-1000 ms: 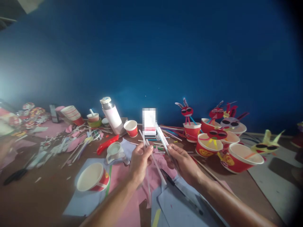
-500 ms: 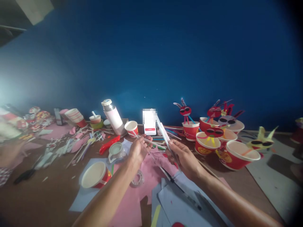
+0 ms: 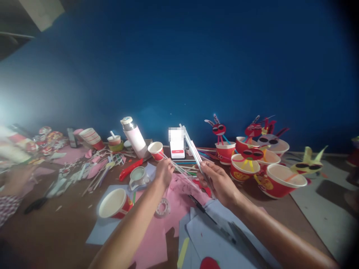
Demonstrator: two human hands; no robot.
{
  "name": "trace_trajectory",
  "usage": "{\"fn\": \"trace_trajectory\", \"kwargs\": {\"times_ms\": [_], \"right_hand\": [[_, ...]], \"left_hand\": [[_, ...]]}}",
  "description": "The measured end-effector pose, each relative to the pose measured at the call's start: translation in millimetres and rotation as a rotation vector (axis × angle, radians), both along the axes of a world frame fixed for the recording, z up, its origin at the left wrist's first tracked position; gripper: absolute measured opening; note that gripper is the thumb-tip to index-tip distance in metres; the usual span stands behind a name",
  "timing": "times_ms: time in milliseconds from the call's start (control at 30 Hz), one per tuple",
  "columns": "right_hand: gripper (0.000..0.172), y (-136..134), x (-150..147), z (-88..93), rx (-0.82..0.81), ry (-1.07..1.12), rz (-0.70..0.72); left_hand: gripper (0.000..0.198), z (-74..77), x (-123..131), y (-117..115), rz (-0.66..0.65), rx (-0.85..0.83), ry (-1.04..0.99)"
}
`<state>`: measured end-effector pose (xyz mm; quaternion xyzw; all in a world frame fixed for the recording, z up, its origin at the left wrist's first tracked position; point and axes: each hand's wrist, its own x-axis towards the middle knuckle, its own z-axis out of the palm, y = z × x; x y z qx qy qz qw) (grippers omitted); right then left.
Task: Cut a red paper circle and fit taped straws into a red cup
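My right hand [image 3: 215, 179] is closed round a bundle of long white straws [image 3: 192, 145] that slants up to the left. My left hand [image 3: 165, 172] is closed, its fingertips pinching thin pale straws [image 3: 179, 171] that run down to the right towards my right hand. Below the hands lie pink paper [image 3: 176, 194], a roll of tape [image 3: 162, 207] and a black pen [image 3: 210, 216] on pale blue sheets [image 3: 202, 239]. A lit phone [image 3: 177, 144] stands upright behind my hands.
Paper cups with red and yellow paper figures [image 3: 245, 168] stand at right. On the left are a paper cup [image 3: 113, 203], glass mug [image 3: 138, 177], red object [image 3: 130, 170], thermos [image 3: 136, 138] and paper scraps [image 3: 95, 168]. Another person's hand [image 3: 21, 179] shows at far left.
My left hand's fingers have closed on the thin straws, and the hand has turned over. My right hand keeps its bundle in nearly the same place.
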<state>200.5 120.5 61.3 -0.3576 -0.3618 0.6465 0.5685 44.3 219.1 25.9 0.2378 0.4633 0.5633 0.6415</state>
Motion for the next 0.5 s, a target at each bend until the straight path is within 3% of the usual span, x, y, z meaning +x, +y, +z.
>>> {"fn": "trace_trajectory", "kwargs": {"times_ms": [167, 300, 500], "right_hand": [[0.031, 1.7, -3.5, -7.7, 0.043, -0.128, -0.045], [0.031, -0.2, -9.6, -14.4, 0.074, -0.203, -0.047], [0.029, -5.1, -17.6, -18.0, 0.078, -0.286, -0.021]], "left_hand": [[0.015, 11.9, -5.5, -27.3, 0.031, 0.101, 0.156], [0.033, 28.7, -5.3, -58.2, 0.066, 0.211, 0.248], [0.018, 35.4, 3.7, -78.3, -0.181, 0.361, 0.369]]}}
